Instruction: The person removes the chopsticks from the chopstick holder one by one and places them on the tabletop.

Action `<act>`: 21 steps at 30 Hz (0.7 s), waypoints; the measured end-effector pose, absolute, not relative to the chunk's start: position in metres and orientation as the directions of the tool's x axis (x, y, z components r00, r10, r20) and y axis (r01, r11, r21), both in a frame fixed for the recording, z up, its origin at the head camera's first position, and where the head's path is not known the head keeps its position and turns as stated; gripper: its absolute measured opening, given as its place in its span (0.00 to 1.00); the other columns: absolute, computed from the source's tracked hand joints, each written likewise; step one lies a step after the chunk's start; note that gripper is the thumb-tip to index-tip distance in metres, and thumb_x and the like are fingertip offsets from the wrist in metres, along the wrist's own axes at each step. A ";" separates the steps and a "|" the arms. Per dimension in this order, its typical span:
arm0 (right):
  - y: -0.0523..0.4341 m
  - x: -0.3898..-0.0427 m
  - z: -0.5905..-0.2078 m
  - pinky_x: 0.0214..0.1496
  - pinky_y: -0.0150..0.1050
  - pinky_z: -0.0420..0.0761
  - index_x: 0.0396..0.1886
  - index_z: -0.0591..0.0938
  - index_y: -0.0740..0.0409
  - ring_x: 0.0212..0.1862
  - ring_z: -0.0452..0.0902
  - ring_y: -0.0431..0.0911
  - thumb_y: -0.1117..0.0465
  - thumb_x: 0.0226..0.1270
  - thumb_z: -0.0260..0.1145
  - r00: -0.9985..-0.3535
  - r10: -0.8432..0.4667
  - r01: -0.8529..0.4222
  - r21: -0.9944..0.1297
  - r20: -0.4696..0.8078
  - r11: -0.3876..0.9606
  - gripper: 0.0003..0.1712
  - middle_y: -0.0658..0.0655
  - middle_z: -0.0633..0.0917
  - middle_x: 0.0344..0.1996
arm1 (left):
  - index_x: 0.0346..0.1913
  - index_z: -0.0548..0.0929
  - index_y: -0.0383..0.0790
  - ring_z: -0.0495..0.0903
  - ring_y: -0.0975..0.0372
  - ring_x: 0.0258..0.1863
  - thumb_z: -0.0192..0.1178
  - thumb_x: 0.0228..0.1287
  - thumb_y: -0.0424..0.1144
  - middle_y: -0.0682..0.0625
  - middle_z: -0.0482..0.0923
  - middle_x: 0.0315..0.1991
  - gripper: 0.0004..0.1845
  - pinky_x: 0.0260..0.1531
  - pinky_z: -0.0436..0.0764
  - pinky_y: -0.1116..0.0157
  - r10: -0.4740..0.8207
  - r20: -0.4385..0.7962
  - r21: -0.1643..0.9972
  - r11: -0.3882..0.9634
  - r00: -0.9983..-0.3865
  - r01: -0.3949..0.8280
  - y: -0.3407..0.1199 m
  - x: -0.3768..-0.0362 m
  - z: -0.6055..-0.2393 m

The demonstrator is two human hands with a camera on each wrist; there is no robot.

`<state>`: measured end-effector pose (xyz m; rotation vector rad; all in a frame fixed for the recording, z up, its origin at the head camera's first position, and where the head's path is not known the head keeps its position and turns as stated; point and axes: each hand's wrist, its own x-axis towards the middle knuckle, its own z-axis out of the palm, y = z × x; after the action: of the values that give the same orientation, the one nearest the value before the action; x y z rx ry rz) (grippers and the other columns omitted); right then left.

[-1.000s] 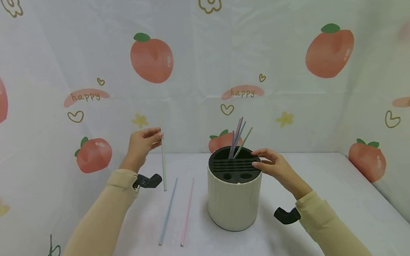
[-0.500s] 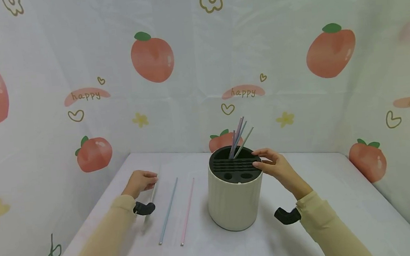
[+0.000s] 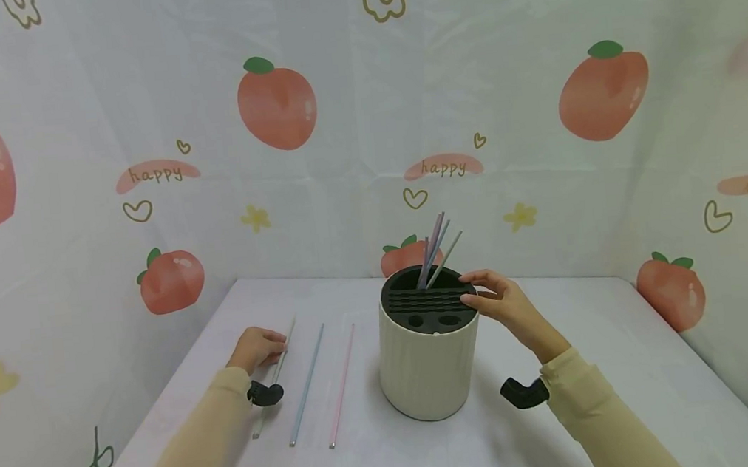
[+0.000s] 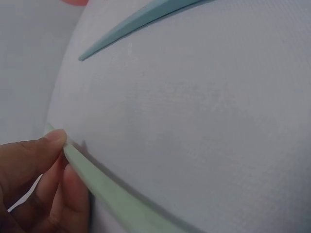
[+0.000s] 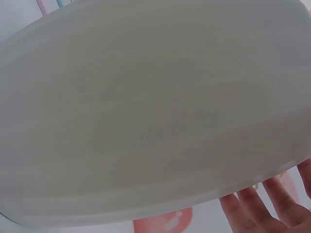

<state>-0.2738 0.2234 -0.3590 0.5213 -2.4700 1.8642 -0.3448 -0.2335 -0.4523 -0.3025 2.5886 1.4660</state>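
Note:
With thumb and fingers, my left hand (image 3: 258,347) pinches a pale green chopstick (image 4: 104,187) low at the table's left side. The head view shows it slanting under the wrist, its near end by the tabletop. A blue chopstick (image 3: 307,386) and a pink chopstick (image 3: 342,386) lie side by side to its right. Several more chopsticks (image 3: 434,247) lean in the back opening of a cream utensil holder (image 3: 429,373) with a black slotted top (image 3: 428,303). My right hand (image 3: 503,304) rests straight fingertips and thumb on the holder's right rim.
A white tabletop (image 3: 565,432) carries everything. Behind it hangs a white curtain (image 3: 345,58) printed with peaches and the word happy, which also runs down both sides. Black wrist cameras (image 3: 524,393) sit on both sleeves.
My left hand has lowered the green chopstick from upright in the air to slanting at the table, left of the blue one. My right hand stays on the holder.

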 end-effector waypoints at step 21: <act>0.223 -0.273 -0.358 0.62 0.50 0.72 0.61 0.71 0.64 0.66 0.65 0.64 0.59 0.68 0.63 -0.945 -0.259 -0.263 -0.936 0.200 0.236 0.25 0.64 0.68 0.66 | 0.41 0.84 0.26 0.79 0.64 0.24 0.68 0.53 0.28 0.45 0.84 0.30 0.12 0.25 0.82 0.70 -0.075 -0.162 0.823 0.539 -0.984 -0.177 -0.232 -0.344 -0.462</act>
<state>-0.2728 0.2229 -0.3582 0.5214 -2.4671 1.8685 -0.3436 -0.2317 -0.4617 -0.2183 2.6605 1.4420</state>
